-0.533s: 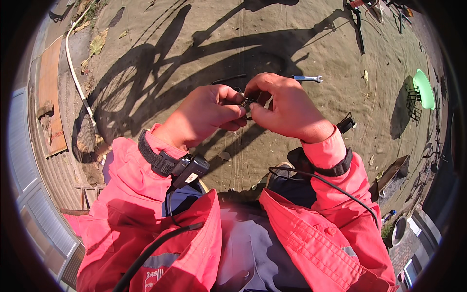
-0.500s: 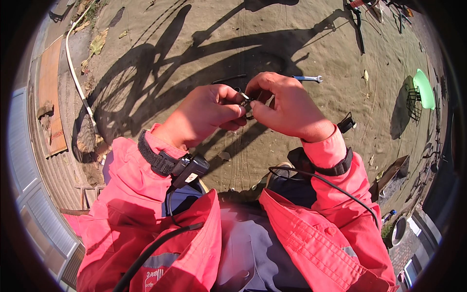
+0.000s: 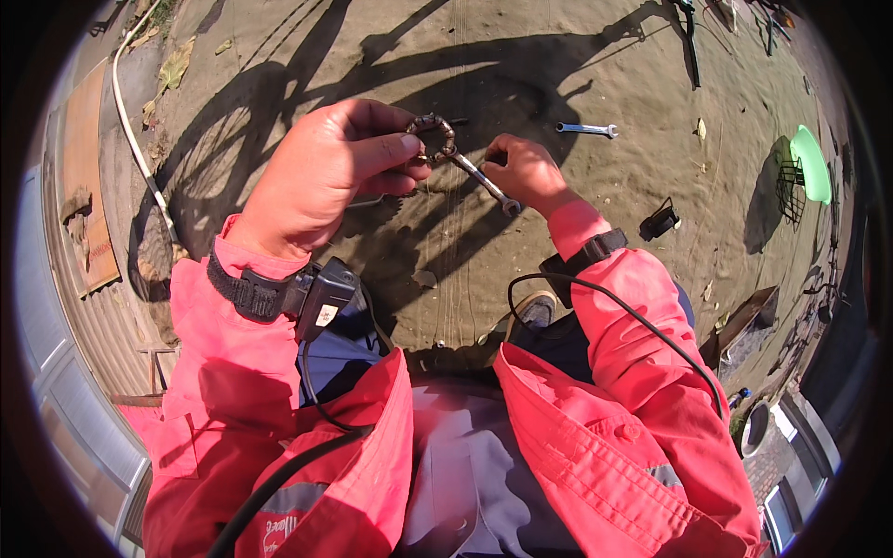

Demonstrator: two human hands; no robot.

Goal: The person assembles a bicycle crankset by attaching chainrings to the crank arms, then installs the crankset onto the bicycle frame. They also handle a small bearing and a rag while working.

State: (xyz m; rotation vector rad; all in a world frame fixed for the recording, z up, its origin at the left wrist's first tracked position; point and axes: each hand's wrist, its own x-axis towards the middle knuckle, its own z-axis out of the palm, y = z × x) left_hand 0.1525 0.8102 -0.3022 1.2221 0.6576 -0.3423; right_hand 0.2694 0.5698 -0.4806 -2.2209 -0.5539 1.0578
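In my left hand [image 3: 339, 167], thumb and fingers pinch a dark, greasy ring of bearing balls [image 3: 434, 136], raised over the ground cloth. A silver open-ended wrench [image 3: 486, 184] slants from below the ring's right side toward my right wrist. Close to its shaft is my right hand [image 3: 528, 174], its fingers curled and pressed together. Whether those fingers touch the wrench or hold some small piece I cannot tell. A second wrench [image 3: 588, 129] lies on the cloth, farther off to the right.
A brown cloth [image 3: 651, 288] covers the ground, crossed by a bicycle's shadow. A small black pedal-like part [image 3: 659, 219] lies to the right, with a green plastic piece [image 3: 811, 167] and a black wire basket [image 3: 791, 189] beyond. At left are a pale hose [image 3: 130, 121] and a board [image 3: 93, 186].
My hands have parted: the left has risen with the ring, now plainly seen, and the right has drawn back to the right. The slanting wrench has come into sight between them.
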